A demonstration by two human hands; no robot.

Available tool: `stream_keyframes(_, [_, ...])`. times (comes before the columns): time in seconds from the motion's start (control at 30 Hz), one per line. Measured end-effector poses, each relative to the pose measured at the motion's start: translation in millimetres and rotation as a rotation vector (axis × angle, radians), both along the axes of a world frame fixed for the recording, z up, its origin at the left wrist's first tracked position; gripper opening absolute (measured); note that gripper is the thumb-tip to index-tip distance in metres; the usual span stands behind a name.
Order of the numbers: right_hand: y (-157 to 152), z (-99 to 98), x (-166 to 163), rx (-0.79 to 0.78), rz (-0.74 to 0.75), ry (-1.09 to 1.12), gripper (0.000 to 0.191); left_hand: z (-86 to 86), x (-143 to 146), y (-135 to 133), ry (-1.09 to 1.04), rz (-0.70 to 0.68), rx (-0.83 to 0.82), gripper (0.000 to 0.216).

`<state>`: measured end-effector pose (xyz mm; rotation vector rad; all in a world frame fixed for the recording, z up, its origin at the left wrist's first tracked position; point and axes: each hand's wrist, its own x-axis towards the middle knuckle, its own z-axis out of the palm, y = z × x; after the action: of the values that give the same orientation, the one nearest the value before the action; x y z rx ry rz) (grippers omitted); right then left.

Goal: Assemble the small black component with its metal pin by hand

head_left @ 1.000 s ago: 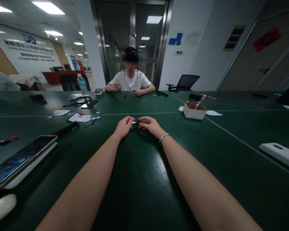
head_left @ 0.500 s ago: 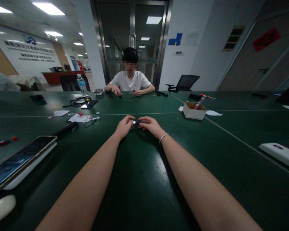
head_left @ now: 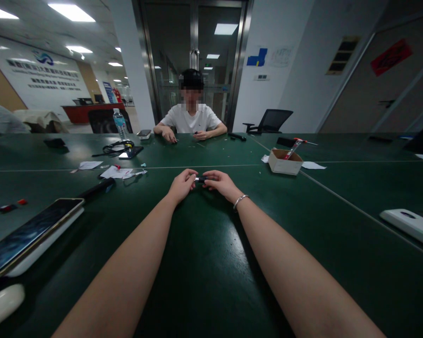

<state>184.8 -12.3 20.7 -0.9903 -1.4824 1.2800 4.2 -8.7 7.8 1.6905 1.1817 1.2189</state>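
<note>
Both my hands meet over the green table (head_left: pixel 197 263), pinching a small dark stick-like object (head_left: pixel 200 180) with a silvery end. My left hand (head_left: pixel 181 186) closes its thumb and fingers at the silvery end, on the left. From the other side my right hand (head_left: pixel 223 185), with a silver bangle at the wrist, grips the dark end. Fingertips cover much of the object, so its exact kind cannot be made out.
Across the table sits a person in a white shirt (head_left: pixel 192 118). An open small box (head_left: pixel 285 166) holding a red-and-silver tool stands right of my hands. Leftward lie paper scraps (head_left: pixel 116 172), a phone (head_left: pixel 35 234), a coiled cable (head_left: pixel 114 148) and a water bottle (head_left: pixel 120 124).
My hands keep the same grip and place. Across the table, the other person's hand on the left of the view has moved down onto a small dark piece.
</note>
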Motion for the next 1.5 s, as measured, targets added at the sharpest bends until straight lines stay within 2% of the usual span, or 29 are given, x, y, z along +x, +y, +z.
stream_keyframes(0.4, [-2, 2.5, 0, 0.0, 0.002, -0.011, 0.026, -3.7, -3, 3, 0.083, 0.005, 0.005, 0.032])
stream_keyframes(0.63, [-3, 3.1, -1, 0.001, -0.008, -0.017, 0.025, -5.5, -2, 5, 0.063, 0.018, 0.0, 0.034])
stream_keyframes(0.83, [0, 0.5, -1, -0.005, -0.011, 0.002, 0.023, -4.2, -1, 4, 0.013, -0.022, -0.022, 0.025])
stream_keyframes(1.2, [0, -0.8, 0, -0.004, -0.014, 0.013, 0.025, 2.4, -1, -5, 0.101, -0.004, -0.028, 0.03])
stream_keyframes(1.5, [-1, 0.3, -1, 0.0, -0.015, 0.004, 0.024, -1.0, 0, -3, 0.172, 0.026, -0.011, 0.032])
